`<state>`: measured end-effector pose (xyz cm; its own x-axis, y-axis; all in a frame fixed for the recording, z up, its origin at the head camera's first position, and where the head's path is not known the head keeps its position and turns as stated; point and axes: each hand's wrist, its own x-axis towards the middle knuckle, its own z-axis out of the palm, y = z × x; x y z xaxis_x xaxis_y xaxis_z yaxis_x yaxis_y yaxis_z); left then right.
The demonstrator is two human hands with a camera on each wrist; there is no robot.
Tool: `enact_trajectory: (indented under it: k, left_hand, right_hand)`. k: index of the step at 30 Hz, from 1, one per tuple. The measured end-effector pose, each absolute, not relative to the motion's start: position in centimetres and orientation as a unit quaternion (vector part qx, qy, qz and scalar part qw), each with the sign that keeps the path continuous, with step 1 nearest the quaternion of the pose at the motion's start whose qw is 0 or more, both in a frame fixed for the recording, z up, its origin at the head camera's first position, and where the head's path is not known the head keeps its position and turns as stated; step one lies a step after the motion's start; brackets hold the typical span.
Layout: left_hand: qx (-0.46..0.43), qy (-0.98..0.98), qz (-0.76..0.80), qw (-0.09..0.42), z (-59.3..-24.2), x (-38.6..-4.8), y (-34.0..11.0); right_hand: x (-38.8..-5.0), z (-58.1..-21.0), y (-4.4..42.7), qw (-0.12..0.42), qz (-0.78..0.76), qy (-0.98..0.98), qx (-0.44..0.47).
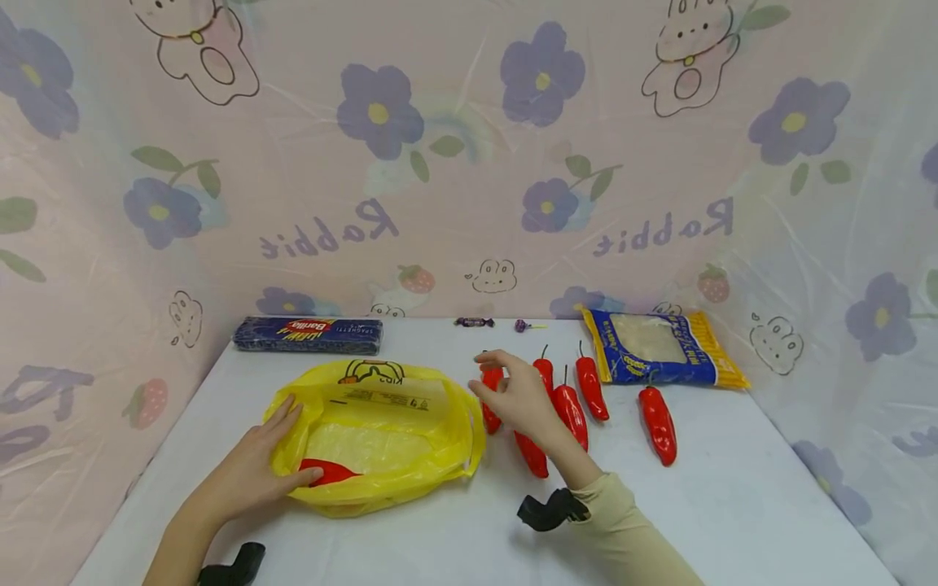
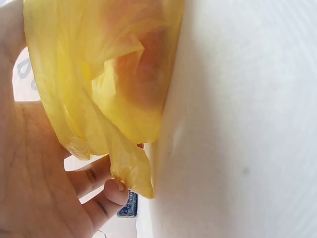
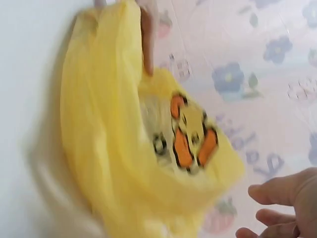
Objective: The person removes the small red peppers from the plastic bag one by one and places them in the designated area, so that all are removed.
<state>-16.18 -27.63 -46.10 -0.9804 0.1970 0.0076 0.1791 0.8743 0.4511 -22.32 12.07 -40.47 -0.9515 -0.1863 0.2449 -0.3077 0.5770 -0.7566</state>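
A yellow plastic bag (image 1: 374,488) lies on the table with its mouth spread wide. My left hand (image 1: 252,468) holds the bag's left rim, the thumb reaching over its edge. Inside the bag, near that thumb, part of a red chili pepper (image 1: 335,472) shows; the rest is hidden. My right hand (image 1: 520,395) hovers to the right of the bag above several red chili peppers (image 1: 572,413), its fingers loosely bent and holding nothing. In the right wrist view, the right hand (image 3: 287,208) is apart from the bag.
Farther right lies one separate chili pepper (image 1: 658,425). At the back are a dark blue spaghetti pack (image 1: 308,335), a small wrapped candy (image 1: 475,322), a lollipop (image 1: 521,325) and a blue-and-yellow food packet (image 1: 652,348). A patterned curtain (image 1: 454,179) rises behind the table.
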Motion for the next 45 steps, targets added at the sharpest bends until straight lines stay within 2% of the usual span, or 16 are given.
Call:
enact_trajectory:
  k: [7,19,27,45]
  left_hand:
    - [0.101,0.967,0.234,0.016,-46.0,-16.4,-27.7]
    - [0.114,0.966,0.231,-0.001,-46.1,-16.0,-27.9]
    - [0.116,0.965,0.234,0.000,-46.2,-15.9,-27.8]
    - [0.103,0.968,0.228,0.010,-46.0,-16.1,-27.7]
  right_hand:
    - [-21.6,-40.9,5.7,0.046,0.437,-0.865,0.243]
    - [-20.0,-41.3,-0.3,0.010,0.407,-0.864,0.296]
    - [-19.8,-43.7,-1.3,-0.060,0.384,-0.875,0.290]
    - [-19.2,-44.4,-1.3,-0.114,0.318,-0.885,0.319]
